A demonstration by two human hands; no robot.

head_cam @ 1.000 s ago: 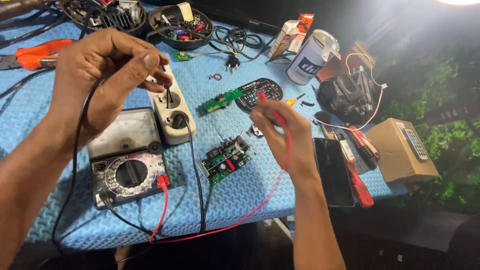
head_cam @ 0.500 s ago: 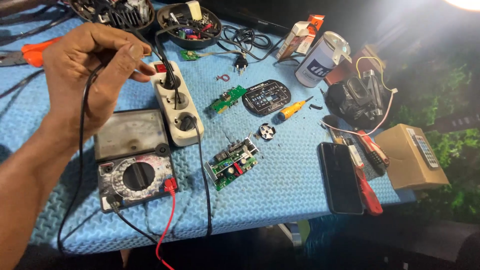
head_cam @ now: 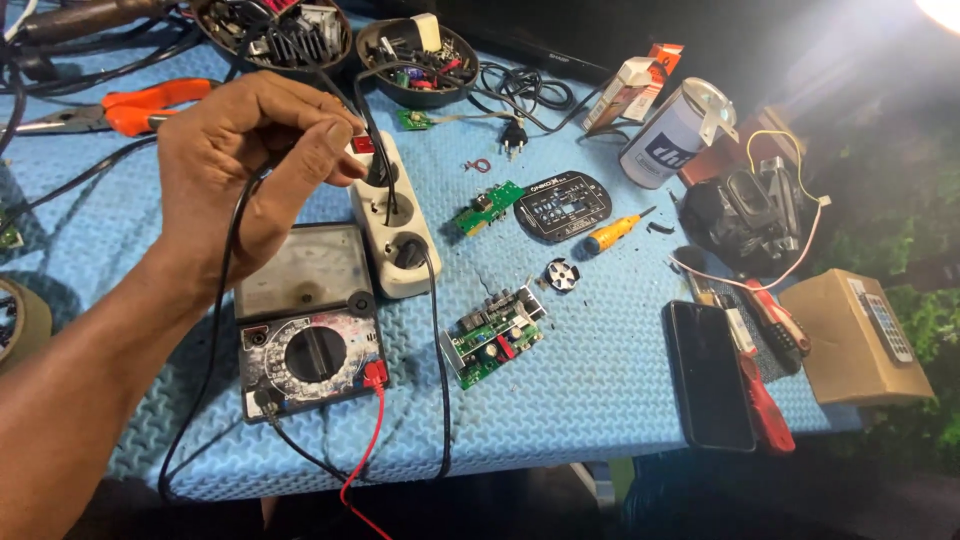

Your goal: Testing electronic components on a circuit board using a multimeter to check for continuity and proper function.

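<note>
The bench [head_cam: 600,400] has open blue mat in the lower middle of the frame, between the green circuit board [head_cam: 493,338] and the black phone [head_cam: 708,374]. The upper part is crowded: white power strip [head_cam: 393,222], bowls [head_cam: 415,62], cables [head_cam: 520,95], can [head_cam: 675,120].

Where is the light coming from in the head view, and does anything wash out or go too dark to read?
Head view: a bright lamp glares from the top right corner, blown out white; the blue mat is evenly lit and sharp; the left hand holding the black probe lead is crisp; the right edge beyond the cardboard box falls into deep shadow.
</note>
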